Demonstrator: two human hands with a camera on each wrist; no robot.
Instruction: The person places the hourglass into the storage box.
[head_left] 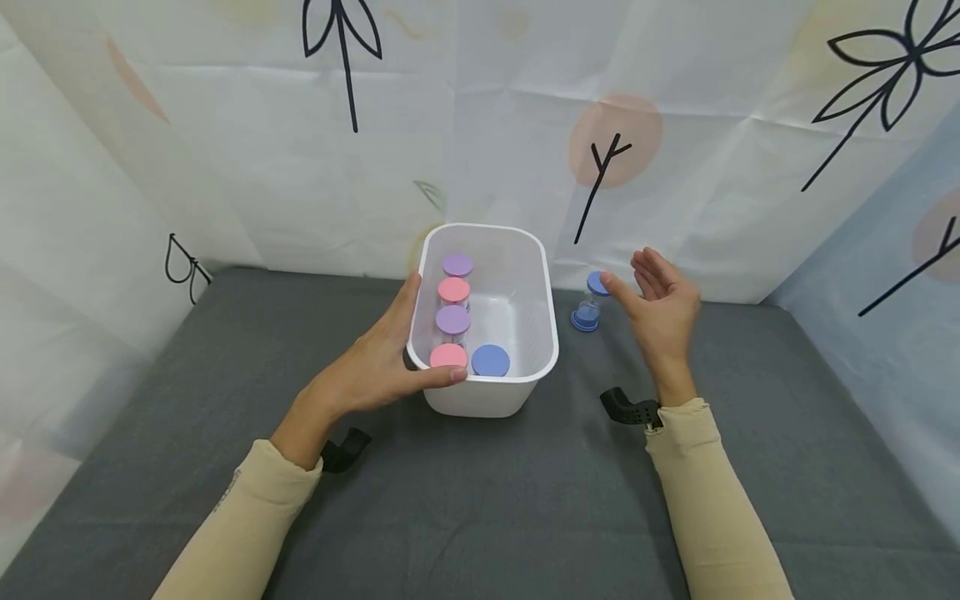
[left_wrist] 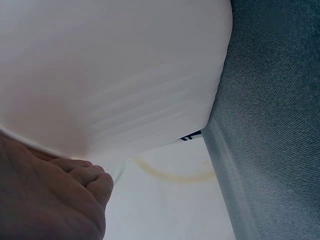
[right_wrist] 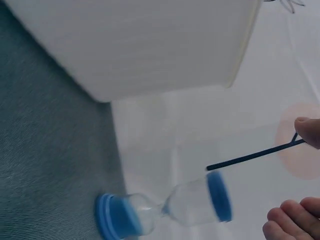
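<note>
A white plastic bin (head_left: 480, 398) stands on the grey cloth. My left hand (head_left: 367, 358) holds its front left corner, the thumb lying over the front rim and the fingers along the left wall; the left wrist view shows those fingers (left_wrist: 95, 182) close under the rim. Inside, several sand timers with purple and pink caps (head_left: 453, 290) line the left side, and one blue cap (head_left: 491, 360) sits at the front right. Right of the bin a blue sand timer (head_left: 587, 315) stands upright. My right hand (head_left: 660, 308) is beside its top, thumb and fingers spread, holding nothing.
Grey cloth (head_left: 480, 517) covers the table. A patterned white curtain (head_left: 510, 125) hangs right behind the bin and the timer, with further cloth walls at the left and right. Black bands (head_left: 630, 408) are worn on both wrists.
</note>
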